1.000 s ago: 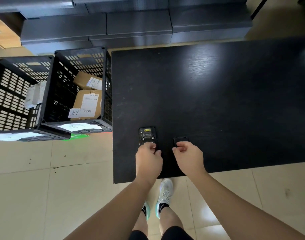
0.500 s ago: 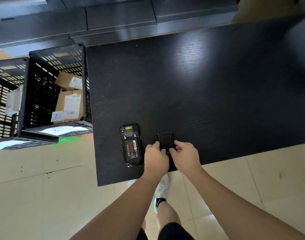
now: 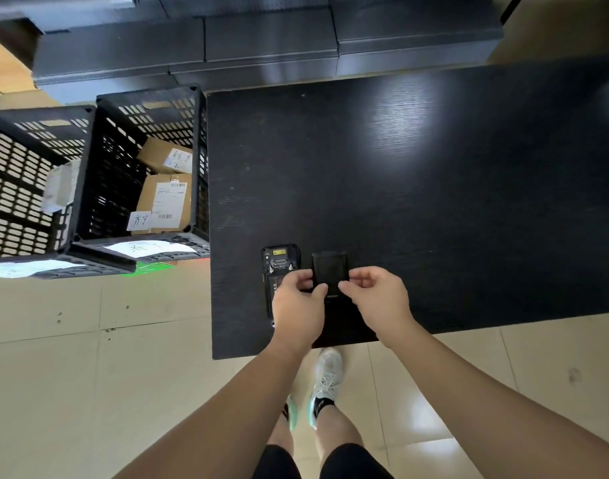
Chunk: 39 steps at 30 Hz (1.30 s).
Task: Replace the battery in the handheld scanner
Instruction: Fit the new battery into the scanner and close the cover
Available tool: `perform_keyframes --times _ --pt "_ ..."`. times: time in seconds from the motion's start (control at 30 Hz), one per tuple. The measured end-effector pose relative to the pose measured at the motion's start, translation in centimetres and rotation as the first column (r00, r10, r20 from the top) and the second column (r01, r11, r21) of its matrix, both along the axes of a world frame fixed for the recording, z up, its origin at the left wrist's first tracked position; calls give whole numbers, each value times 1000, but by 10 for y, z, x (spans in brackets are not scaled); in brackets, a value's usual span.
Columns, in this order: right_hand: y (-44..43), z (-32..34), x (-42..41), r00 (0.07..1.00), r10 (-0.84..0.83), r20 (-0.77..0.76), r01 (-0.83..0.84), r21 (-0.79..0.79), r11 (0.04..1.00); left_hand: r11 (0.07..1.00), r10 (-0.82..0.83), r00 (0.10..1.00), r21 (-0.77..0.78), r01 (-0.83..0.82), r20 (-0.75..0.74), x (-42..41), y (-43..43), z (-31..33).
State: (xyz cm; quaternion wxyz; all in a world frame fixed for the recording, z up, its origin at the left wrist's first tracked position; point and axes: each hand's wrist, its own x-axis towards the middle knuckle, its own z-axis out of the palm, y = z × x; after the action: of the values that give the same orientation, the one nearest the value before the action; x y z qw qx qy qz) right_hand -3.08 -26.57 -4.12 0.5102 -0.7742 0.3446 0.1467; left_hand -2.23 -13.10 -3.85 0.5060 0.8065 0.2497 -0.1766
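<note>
- A second ago the left hand was on the scanner and the right hand was by a small black piece next to it. Now both hands have come together on that black piece.
- The black piece is flat, dark and square-ish with soft corners. It looks like the battery or the back cover; I cannot tell which.
- The left hand pinches its left edge with thumb and fingers. The right hand pinches its right edge the same way. Both hands are closed on it.
- The scanner lies flat on the bench, back side up, just left of the black piece. Its back looks open, with little metal parts and a label showing. The left hand hides its lower part.
- So I think the old battery is out or the new one is about to go in. The scanner is not closed up yet.
- The bench is black and a bit shiny, with fine wood lines.
- Black plastic crates full of holes stand to the left, holding brown cardboard boxes with white labels.
</note>
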Motion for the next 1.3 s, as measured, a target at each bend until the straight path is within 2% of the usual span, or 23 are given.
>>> perform_keyframes --times 0.17,0.37,1.03,1.3 --pt "45 -4 9 990 138 8 -138 83 987 998 55 998 19 -55 15 2 60 0" --pt "73 -15 4 977 211 2 -211 77 975 999 50 999 3 -50 -16 -8 94 -14" --pt "70 -26 1 976 214 29 -216 54 975 999 -46 996 -11 47 70 -11 101 -20" --pt "69 -26 -1 974 223 33 -224 14 975 997 -65 996 40 62 54 -10 98 -24"
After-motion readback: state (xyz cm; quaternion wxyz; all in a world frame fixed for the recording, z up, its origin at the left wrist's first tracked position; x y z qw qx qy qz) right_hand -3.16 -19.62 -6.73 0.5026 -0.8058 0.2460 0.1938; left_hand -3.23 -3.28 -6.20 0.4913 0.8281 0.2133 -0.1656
